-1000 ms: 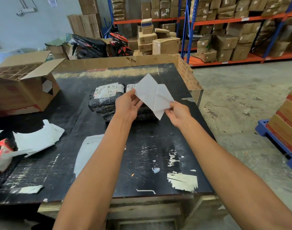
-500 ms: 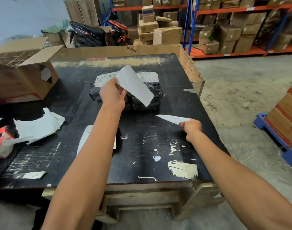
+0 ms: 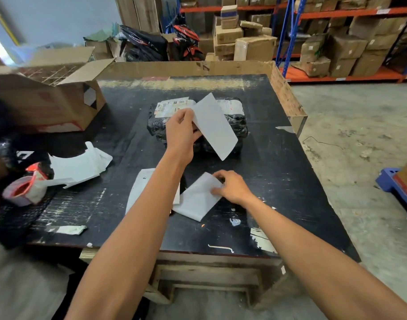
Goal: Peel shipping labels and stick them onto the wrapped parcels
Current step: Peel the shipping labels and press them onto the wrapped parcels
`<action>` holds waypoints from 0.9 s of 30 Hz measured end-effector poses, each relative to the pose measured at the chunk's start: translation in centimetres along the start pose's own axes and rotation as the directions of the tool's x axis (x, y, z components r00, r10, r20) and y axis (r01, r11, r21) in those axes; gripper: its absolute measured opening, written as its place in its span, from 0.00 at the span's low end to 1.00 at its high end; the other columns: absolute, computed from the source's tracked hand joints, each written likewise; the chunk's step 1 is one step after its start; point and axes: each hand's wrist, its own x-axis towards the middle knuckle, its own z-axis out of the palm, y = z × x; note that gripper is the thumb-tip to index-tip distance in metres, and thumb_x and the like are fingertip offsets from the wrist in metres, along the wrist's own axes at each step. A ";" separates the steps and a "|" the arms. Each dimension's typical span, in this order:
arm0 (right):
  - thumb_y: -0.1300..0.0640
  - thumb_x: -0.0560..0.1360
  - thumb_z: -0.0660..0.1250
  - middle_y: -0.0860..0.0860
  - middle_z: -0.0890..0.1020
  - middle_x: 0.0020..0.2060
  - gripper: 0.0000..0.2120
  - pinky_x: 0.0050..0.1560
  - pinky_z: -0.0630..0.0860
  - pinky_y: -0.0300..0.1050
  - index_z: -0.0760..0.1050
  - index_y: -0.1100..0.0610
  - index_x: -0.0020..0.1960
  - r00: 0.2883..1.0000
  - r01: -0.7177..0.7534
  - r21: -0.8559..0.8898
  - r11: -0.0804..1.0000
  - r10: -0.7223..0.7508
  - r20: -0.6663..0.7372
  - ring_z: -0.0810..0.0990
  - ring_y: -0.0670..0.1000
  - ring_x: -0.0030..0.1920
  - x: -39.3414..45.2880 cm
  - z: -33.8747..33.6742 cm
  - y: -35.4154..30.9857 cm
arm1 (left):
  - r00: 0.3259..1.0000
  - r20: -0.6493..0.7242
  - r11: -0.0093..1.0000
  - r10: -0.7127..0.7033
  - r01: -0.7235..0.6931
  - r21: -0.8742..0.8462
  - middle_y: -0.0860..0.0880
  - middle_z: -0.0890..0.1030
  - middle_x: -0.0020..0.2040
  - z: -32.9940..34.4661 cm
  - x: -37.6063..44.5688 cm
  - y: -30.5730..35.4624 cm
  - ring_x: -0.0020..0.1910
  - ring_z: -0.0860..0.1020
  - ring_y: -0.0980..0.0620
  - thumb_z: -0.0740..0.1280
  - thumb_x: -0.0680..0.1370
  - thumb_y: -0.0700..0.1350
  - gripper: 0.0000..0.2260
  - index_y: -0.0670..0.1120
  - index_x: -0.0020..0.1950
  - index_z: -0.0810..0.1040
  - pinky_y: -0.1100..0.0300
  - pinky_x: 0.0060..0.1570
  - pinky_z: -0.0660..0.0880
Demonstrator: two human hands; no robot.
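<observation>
So the left hand (image 3: 180,132) has its grip pinched on a white label (image 3: 215,128), holding it tilted up over the black wrapped parcels (image 3: 234,121) that sit around 12 o'clock on the black counter (image 3: 278,172). The parcels already have printed labels (image 3: 172,106) stuck on top. The right hand (image 3: 232,187) is down near the middle of the counter, fingers curled onto a white backing sheet (image 3: 195,200) that lies flat there, touching another white sheet (image 3: 140,190) just at its 9 o'clock, partly hidden under the left forearm. Over at 9 o'clock there's a pile of crumpled white paper (image 3: 80,166) plus something red and white (image 3: 27,189), and an open cardboard box (image 3: 47,98) at about 10 o'clock. Shelves of boxes (image 3: 336,42) stand in the back
</observation>
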 end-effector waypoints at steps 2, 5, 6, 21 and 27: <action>0.52 0.71 0.78 0.55 0.72 0.68 0.30 0.69 0.72 0.50 0.74 0.52 0.71 0.998 -0.054 -0.005 0.999 0.054 -0.038 0.74 0.56 0.67 0.5 -1.3 0.1 | 1.000 0.007 0.999 0.025 -0.026 0.039 0.38 0.81 0.57 -0.2 0.1 0.1 0.51 0.81 0.47 0.59 0.85 0.43 0.10 0.42 0.52 0.78 0.59 0.43 0.80; 0.55 0.79 0.69 0.53 0.81 0.53 0.09 0.41 0.74 0.35 0.81 0.55 0.58 0.958 -0.136 0.387 0.912 0.221 -0.184 0.79 0.50 0.47 0.9 -3.8 0.1 | 0.991 0.037 0.979 0.130 -0.134 0.153 0.42 0.81 0.53 0.0 0.2 0.3 0.51 0.80 0.48 0.60 0.85 0.45 0.09 0.45 0.52 0.79 0.55 0.43 0.83; 0.52 0.82 0.65 0.53 0.82 0.46 0.10 0.33 0.72 0.33 0.82 0.57 0.53 0.949 -0.154 0.597 0.787 0.287 -0.133 0.78 0.48 0.39 0.9 -4.8 -0.3 | 0.982 0.079 0.962 0.171 -0.184 0.203 0.44 0.82 0.51 0.0 0.3 0.2 0.50 0.80 0.48 0.61 0.84 0.45 0.09 0.47 0.51 0.80 0.49 0.45 0.83; 0.51 0.79 0.68 0.58 0.85 0.57 0.21 0.39 0.84 0.45 0.75 0.61 0.68 0.935 -0.299 0.930 0.213 0.261 0.240 0.86 0.56 0.54 -0.1 -10.6 2.3 | 0.541 0.835 0.481 -0.100 -0.708 0.517 0.52 0.83 0.53 -0.8 -1.1 -2.7 0.53 0.80 0.55 0.70 0.79 0.45 0.08 0.51 0.55 0.87 0.52 0.55 0.77; 0.66 0.81 0.65 0.53 0.82 0.63 0.16 0.46 0.81 0.48 0.76 0.57 0.68 0.955 -0.100 0.892 0.442 0.295 -0.039 0.83 0.54 0.57 -0.6 -10.6 1.3 | 0.705 0.691 0.487 -0.162 -0.552 0.677 0.54 0.78 0.62 -1.3 -1.7 -2.8 0.58 0.79 0.54 0.76 0.74 0.37 0.25 0.54 0.68 0.78 0.56 0.60 0.78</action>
